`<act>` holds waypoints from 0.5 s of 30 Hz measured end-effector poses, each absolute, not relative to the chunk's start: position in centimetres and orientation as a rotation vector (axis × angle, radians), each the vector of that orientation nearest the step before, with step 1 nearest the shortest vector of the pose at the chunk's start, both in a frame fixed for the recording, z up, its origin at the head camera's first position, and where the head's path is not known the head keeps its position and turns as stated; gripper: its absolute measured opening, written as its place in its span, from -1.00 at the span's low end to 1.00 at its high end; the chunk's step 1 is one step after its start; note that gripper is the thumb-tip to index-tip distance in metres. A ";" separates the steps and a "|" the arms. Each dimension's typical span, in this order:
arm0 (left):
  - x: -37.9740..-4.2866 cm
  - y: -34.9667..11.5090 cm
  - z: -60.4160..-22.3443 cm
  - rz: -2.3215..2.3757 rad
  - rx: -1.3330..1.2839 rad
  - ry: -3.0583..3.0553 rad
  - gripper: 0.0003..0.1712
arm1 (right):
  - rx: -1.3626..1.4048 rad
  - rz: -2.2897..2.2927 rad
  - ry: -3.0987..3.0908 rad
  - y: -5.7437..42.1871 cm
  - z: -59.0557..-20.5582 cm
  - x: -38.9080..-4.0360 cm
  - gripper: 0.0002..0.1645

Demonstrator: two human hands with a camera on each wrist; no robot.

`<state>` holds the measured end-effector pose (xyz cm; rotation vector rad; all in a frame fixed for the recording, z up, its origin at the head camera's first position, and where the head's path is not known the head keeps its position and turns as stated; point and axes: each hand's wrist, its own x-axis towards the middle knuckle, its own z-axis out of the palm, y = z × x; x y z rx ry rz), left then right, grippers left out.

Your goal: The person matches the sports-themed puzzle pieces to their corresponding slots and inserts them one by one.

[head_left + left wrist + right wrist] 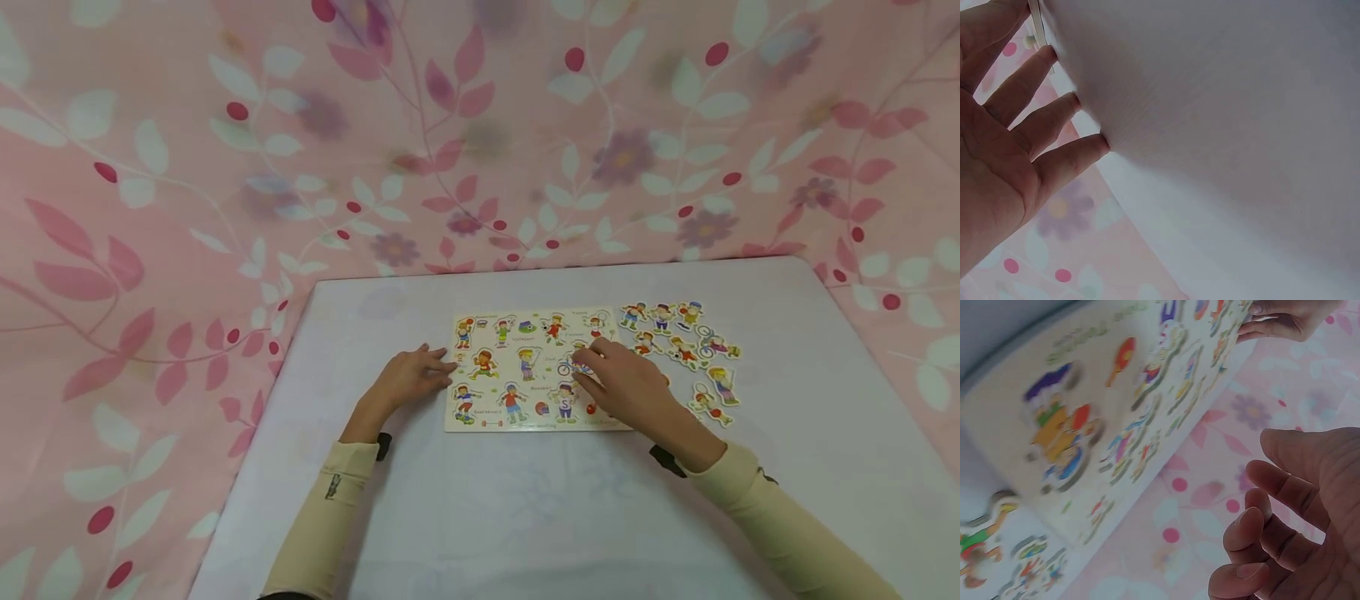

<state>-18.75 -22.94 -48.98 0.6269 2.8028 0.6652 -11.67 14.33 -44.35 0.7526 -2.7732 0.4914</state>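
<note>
Many bright, flat cut-out kid pieces (662, 317) lie on the white cloth-covered table (555, 508), right of the flat cream puzzle board (506, 367). My left hand (408, 379) touches the board's left edge, fingers spread. My right hand (630, 383), loosely bent and empty, is over its right part.
</note>
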 end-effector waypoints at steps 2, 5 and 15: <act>-18.7 -22.9 -49.1 0.668 0.646 2.797 -0.60 | 0.700 0.460 -2.817 15.2 -44.7 -11.2 -0.69; -18.7 -22.9 -49.2 0.663 0.644 2.799 -0.60 | 0.631 0.454 -2.876 16.4 -45.2 -10.6 -0.68; -18.9 -23.1 -49.2 0.654 0.668 2.818 -0.61 | 0.434 0.535 -2.997 19.5 -46.8 -9.0 -0.67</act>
